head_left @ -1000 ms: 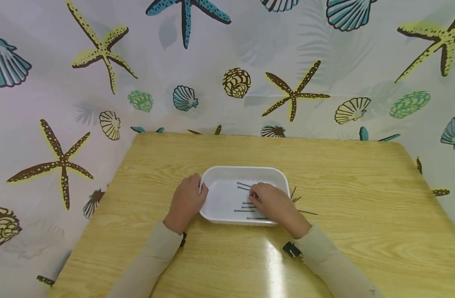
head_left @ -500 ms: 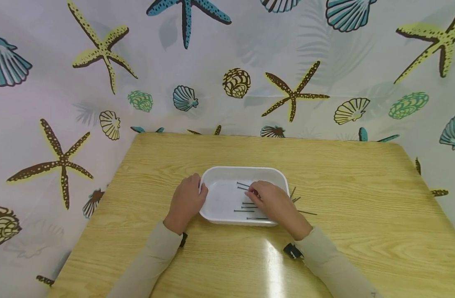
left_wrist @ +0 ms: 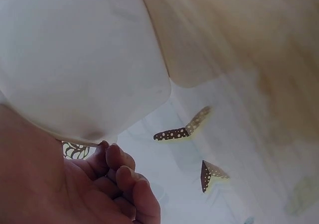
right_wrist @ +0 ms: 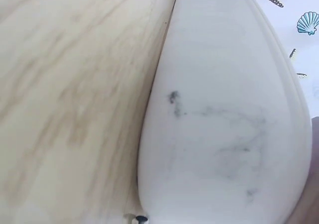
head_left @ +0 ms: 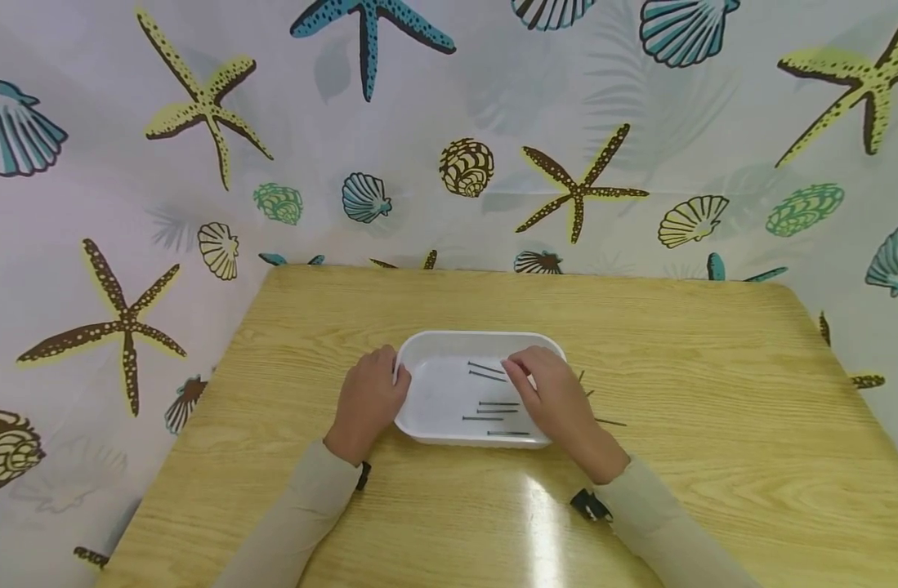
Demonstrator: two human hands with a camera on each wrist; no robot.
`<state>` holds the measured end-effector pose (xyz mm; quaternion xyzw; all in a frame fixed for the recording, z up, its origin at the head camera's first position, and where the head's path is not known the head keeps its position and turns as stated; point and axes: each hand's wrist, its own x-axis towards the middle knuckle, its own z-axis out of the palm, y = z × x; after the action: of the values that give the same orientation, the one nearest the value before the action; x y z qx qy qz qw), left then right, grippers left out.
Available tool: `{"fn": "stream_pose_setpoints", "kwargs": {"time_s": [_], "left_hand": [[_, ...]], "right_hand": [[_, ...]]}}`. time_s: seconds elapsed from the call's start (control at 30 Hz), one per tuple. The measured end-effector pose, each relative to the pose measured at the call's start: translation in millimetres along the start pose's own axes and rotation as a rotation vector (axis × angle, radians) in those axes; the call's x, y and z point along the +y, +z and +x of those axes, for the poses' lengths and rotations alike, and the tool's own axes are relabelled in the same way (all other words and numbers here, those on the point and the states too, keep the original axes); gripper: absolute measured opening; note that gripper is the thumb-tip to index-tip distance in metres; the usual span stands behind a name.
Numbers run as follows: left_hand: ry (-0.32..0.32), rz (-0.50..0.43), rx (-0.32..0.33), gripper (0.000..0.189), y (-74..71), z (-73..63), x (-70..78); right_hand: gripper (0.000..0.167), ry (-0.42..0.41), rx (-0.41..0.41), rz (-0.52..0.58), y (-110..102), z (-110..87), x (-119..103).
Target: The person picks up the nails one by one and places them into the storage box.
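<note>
A: Nearest first: hands and tray?

B: Left hand (head_left: 371, 400) grips the left end of the white tray (head_left: 434, 384), thumb over its rim. Right hand (head_left: 557, 398) is above the tray's right end, fingers loosely bent, tips close, holding nothing that shows. Tray sits roughly midway between the left and right edges of the surface (head_left: 713, 351), well short of the far edge

A: Risk there?

B: If the left grip slackens and the right hand bumps the wall, the tray could skid and the tray nails (head_left: 497, 411) roll; one lies just beside the near wall

A: Farther out?

B: Loose nails (head_left: 611, 422) lie past the tray's right end, partly hidden by the right hand. A sweeping wrist could push them toward the surface's right edge; a blind reach could prick a finger

A: Farthest?

B: The far pair (head_left: 488, 376) of tray nails, near the right fingertips. A low drag would likely knock them askew
</note>
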<state>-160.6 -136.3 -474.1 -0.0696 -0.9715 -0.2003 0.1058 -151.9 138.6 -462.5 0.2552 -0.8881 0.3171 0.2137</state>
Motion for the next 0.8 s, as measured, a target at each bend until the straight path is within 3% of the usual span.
{"fn": "stream_pose_setpoints", "kwargs": {"time_s": [0.23, 0.5, 0.8], "left_hand": [[0.018, 0.009, 0.007, 0.021, 0.4, -1.2, -0.7], [0.034, 0.018, 0.021, 0.020, 1.6, -0.6, -1.5], [0.056, 0.008, 0.043, 0.020, 0.7, 0.3, -1.3]], "right_hand": [[0.020, 0.089, -0.019, -0.007, -14, -15.5, 10], [0.016, 0.108, -0.044, 0.006, -47, -33.6, 27], [0.027, 0.270, -0.152, -0.044, -72, -58.5, 56]]}}
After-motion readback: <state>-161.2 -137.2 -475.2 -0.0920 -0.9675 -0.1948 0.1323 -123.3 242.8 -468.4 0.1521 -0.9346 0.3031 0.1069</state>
